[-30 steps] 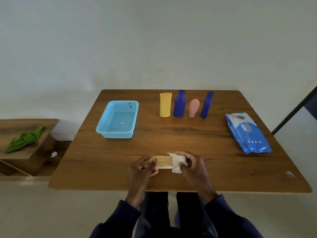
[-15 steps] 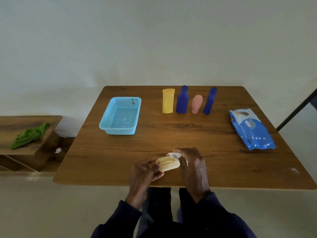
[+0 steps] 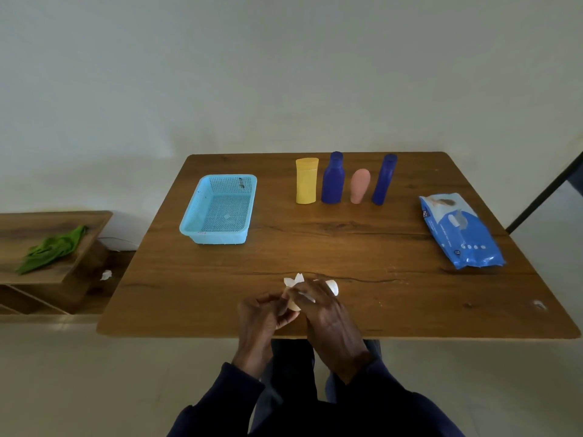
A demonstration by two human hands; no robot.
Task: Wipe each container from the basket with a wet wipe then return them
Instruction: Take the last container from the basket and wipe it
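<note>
Near the table's front edge my left hand [image 3: 266, 313] grips the lower end of a small pale yellow container [image 3: 332, 286], most of it hidden by my fingers. My right hand [image 3: 325, 307] wraps a white wet wipe [image 3: 294, 281] around the container from above. A light blue mesh basket [image 3: 202, 238] sits empty at the left of the table. Behind the middle stand a yellow tube [image 3: 305, 180], a dark blue bottle [image 3: 332, 178], a pink bottle [image 3: 359, 186] and a slim blue bottle [image 3: 384, 179].
A blue pack of wet wipes [image 3: 460, 230] lies at the right of the wooden table [image 3: 410, 294]. To the left stands a low wooden shelf [image 3: 19, 222] with a green cloth [image 3: 52, 249] on it. A dark bar [image 3: 542, 197] leans at the far right.
The container has turned in my hands so its far end points right. My right hand has slid over it with the wipe, which now sticks out at the left.
</note>
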